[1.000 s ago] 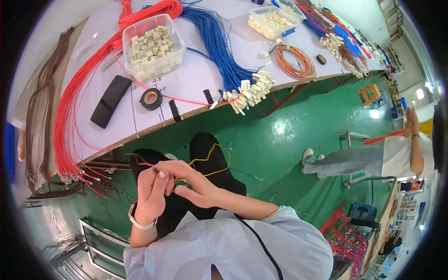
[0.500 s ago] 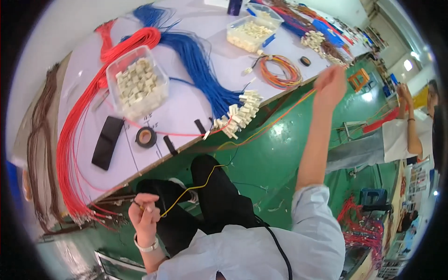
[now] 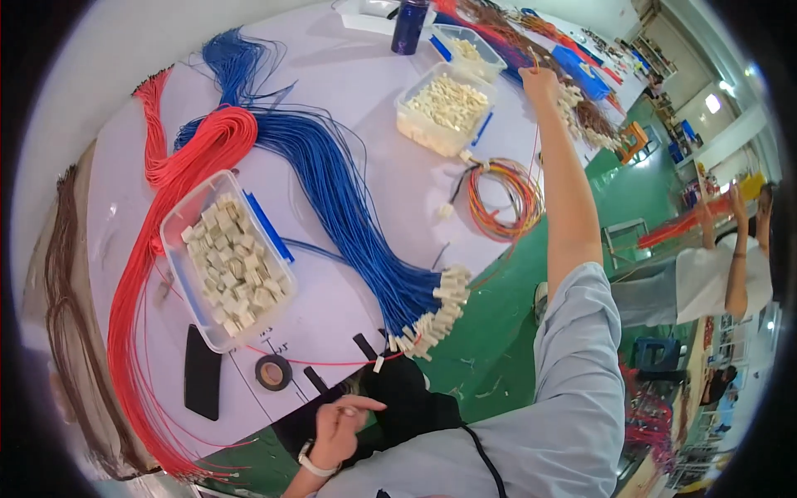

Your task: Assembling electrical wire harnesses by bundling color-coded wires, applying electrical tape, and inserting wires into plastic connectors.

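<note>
My left hand [image 3: 342, 422] now sits low by the table edge below the tape roll [image 3: 273, 373], fingers loosely curled on nothing I can see, while my right hand [image 3: 540, 81] has carried the yellow wire [image 3: 537, 137] farther out, pinched shut, stretching it full length.

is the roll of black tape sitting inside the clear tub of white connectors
No. The roll of black tape lies on the white table, outside the clear tub of white connectors and just below its near corner.
</note>
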The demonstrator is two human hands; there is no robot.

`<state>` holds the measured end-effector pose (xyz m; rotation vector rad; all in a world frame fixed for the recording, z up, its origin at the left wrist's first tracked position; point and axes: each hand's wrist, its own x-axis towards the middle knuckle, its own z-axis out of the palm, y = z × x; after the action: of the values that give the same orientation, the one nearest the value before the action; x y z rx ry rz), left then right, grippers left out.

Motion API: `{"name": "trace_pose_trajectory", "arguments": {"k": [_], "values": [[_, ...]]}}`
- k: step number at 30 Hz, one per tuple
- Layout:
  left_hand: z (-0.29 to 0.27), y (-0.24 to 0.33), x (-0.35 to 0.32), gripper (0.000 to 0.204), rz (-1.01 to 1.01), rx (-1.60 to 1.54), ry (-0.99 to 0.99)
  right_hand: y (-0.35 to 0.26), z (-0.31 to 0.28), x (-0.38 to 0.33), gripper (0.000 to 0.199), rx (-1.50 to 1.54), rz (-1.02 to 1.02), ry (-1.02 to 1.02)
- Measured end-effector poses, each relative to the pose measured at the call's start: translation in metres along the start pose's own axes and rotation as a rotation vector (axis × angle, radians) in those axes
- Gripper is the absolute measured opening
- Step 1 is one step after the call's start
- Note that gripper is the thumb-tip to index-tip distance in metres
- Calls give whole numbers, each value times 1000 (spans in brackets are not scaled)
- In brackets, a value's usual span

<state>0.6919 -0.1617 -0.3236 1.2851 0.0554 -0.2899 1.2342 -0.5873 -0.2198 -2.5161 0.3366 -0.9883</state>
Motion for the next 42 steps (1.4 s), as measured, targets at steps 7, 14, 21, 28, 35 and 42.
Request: {"name": "trace_pose_trajectory", "arguments": {"k": [7, 14, 21, 28, 35, 42], "values": [[14, 90, 7, 47, -584, -917, -288, -45, -10, 48, 27, 151, 82, -441], [92, 266, 72, 48, -275, -263, 115, -193, -193, -191, 25, 999, 39, -1365], [116, 244, 98, 34, -417, -228, -150, -238, -319, -262, 34, 1618, 1194, -938], [176, 215, 69, 18, -548, 254, -1046, -184, -419, -283, 28, 1630, 1217, -224], [273, 209, 36, 18, -471, 622, -1543, -82, -567, -365, 36, 1031, 1066, 489], [372, 149, 31, 22, -181, 1042, -1601, 34, -808, -492, 44, 315, 850, 1248]]}}
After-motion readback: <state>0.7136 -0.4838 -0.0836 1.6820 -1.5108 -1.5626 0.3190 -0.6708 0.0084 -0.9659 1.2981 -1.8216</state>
